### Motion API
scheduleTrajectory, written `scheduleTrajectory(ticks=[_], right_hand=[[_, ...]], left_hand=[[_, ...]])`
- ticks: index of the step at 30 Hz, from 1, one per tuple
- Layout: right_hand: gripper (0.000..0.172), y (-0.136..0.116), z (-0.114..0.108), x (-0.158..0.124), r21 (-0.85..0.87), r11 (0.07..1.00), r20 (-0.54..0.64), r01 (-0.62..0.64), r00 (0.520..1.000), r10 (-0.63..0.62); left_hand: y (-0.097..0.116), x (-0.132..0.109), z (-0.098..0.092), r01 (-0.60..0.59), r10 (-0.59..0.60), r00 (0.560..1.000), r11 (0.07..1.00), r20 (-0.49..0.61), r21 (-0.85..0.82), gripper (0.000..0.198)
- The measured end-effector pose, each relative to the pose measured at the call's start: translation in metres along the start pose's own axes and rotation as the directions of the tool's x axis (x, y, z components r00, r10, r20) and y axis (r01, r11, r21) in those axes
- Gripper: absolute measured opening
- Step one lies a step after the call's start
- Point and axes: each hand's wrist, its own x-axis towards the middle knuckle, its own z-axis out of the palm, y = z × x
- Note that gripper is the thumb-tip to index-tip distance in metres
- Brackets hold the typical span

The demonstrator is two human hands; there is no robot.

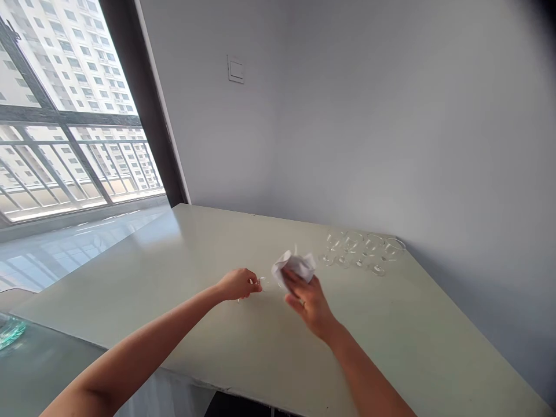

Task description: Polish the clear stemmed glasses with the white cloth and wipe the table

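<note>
My left hand (pixel 238 284) is closed around the stem of a clear glass (pixel 266 283) held sideways just above the pale table (pixel 174 272). My right hand (pixel 309 302) grips a crumpled white cloth (pixel 296 264) and presses it into the bowl of that glass. The glass is faint and mostly hidden by the cloth and my fingers. Both hands meet near the middle of the table.
Several clear stemmed glasses (pixel 362 250) stand in a row near the grey wall at the back right. A large window (pixel 65 116) lies to the left. A greenish glass dish (pixel 11 333) shows at the left edge. A light switch (pixel 236 70) is on the wall.
</note>
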Motion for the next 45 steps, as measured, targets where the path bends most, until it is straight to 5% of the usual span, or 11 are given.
scheduleTrajectory(ticks=[4,8,10,13,16,19,21,26,28,36,45], right_hand=[[0.037,-0.023,0.014,0.001,0.031,0.990,0.157,0.135,0.978,-0.138],[0.030,-0.012,0.012,0.005,0.299,0.944,0.062,-0.137,0.990,0.124],[0.028,-0.001,0.007,0.007,0.558,0.760,0.136,-0.333,0.940,0.312],[0.029,0.010,0.006,0.007,0.834,0.267,0.319,-0.484,0.816,0.483],[0.023,0.012,0.012,0.008,0.919,-0.125,0.369,-0.375,0.702,0.609],[0.021,0.008,0.018,0.010,0.933,-0.264,0.359,-0.243,0.622,0.696],[0.026,0.003,0.018,0.011,0.951,-0.249,0.309,-0.185,0.633,0.710],[0.045,-0.011,0.013,0.010,0.991,-0.042,0.130,-0.128,0.819,0.559],[0.049,-0.015,0.015,0.009,0.986,0.076,0.089,-0.148,0.855,0.511],[0.049,-0.014,0.024,0.002,0.882,0.412,-0.011,-0.226,0.866,0.500],[0.040,-0.008,0.033,0.000,0.872,0.405,0.052,-0.273,0.876,0.479]], left_hand=[[0.021,-0.010,0.011,-0.150,0.206,0.970,0.925,-0.130,0.349,0.016],[0.031,-0.020,0.022,-0.325,0.481,0.865,0.753,-0.143,0.572,0.018],[0.034,-0.022,0.025,-0.363,0.556,0.816,0.702,-0.154,0.613,0.023],[0.040,-0.021,0.025,-0.362,0.564,0.803,0.719,-0.194,0.593,0.026],[0.048,-0.017,0.024,-0.308,0.498,0.834,0.777,-0.238,0.549,0.027],[0.055,-0.008,0.027,-0.223,0.416,0.851,0.839,-0.321,0.496,0.031],[0.056,-0.001,0.032,-0.201,0.397,0.840,0.861,-0.370,0.468,0.035],[0.061,0.011,0.048,-0.182,0.358,0.823,0.902,-0.440,0.393,0.038],[0.065,0.012,0.053,-0.167,0.328,0.823,0.920,-0.463,0.355,0.036],[0.070,0.009,0.071,-0.288,0.445,0.731,0.889,-0.518,0.357,0.027],[0.071,0.001,0.062,-0.290,0.439,0.680,0.897,-0.587,0.334,0.021]])
